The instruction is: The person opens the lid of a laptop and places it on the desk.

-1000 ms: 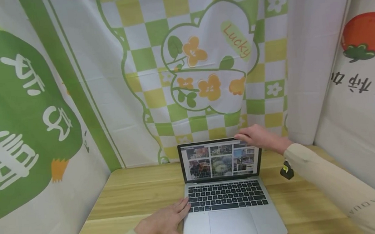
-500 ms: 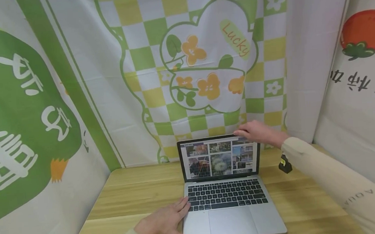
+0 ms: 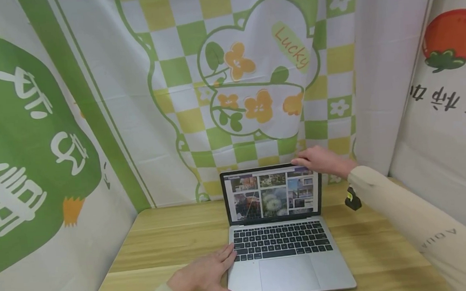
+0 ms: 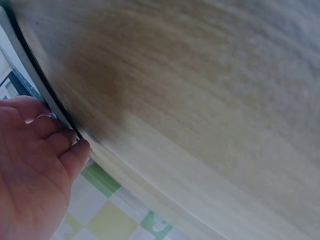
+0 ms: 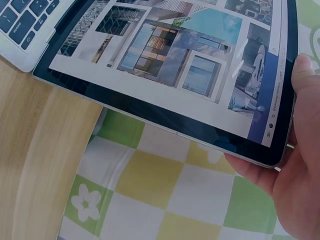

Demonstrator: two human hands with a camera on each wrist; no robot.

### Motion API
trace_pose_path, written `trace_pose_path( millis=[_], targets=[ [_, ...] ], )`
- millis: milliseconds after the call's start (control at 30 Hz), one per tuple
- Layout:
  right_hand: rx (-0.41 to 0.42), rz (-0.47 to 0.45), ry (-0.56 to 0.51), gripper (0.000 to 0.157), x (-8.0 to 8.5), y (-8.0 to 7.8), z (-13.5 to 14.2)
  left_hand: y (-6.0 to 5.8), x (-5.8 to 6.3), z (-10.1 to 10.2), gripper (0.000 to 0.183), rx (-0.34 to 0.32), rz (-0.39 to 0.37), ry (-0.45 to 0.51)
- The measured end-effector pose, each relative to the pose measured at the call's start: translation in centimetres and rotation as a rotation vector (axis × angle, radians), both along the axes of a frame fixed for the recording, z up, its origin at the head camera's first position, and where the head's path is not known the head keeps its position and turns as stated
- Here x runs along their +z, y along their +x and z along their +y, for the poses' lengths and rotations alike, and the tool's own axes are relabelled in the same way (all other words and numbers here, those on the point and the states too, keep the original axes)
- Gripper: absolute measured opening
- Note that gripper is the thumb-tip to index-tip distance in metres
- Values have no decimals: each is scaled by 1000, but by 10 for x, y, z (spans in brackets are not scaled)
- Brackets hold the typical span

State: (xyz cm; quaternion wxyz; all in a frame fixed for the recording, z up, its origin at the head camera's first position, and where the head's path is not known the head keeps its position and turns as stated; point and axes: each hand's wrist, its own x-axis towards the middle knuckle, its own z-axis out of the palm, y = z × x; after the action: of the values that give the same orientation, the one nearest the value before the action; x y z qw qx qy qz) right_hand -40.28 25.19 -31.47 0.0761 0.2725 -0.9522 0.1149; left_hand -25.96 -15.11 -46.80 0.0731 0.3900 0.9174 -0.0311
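Note:
An opened silver laptop (image 3: 289,275) stands on the wooden table, its lit screen (image 3: 274,196) showing a page of photos. My right hand (image 3: 324,160) pinches the screen's top edge near the right corner. In the right wrist view, the thumb (image 5: 304,70) lies at the front bezel and the other fingers reach behind the lid. My left hand (image 3: 205,276) rests along the left side of the laptop's base, fingers on the edge beside the keyboard (image 3: 280,240) and thumb near the front corner. The left wrist view shows its fingertips (image 4: 77,152) at the base's side, close to the tabletop.
The wooden table (image 3: 162,239) extends to both sides of the laptop. Behind it hangs a checkered cloth (image 3: 199,121), close to the lid. More printed cloth panels stand on the left and right. A small black object (image 3: 353,200) shows under the right sleeve.
The screen has tilted slightly farther back and shows a bit taller, with my right hand moving along on its edge. My left hand has stayed at the base.

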Motion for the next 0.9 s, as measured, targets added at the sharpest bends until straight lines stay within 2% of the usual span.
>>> trace_pose_path(
  millis=[300,633,900],
  targets=[
    [-28,-24,8,37,1,-4,1,0,1,1,117,8,-17,-3],
    [-44,6,-35,35,1,-11,2,-1,2,0,119,21,-19,1],
    [-103,-63,-112,35,-3,-17,6,-1,2,1,120,23,-33,-6]
  ],
)
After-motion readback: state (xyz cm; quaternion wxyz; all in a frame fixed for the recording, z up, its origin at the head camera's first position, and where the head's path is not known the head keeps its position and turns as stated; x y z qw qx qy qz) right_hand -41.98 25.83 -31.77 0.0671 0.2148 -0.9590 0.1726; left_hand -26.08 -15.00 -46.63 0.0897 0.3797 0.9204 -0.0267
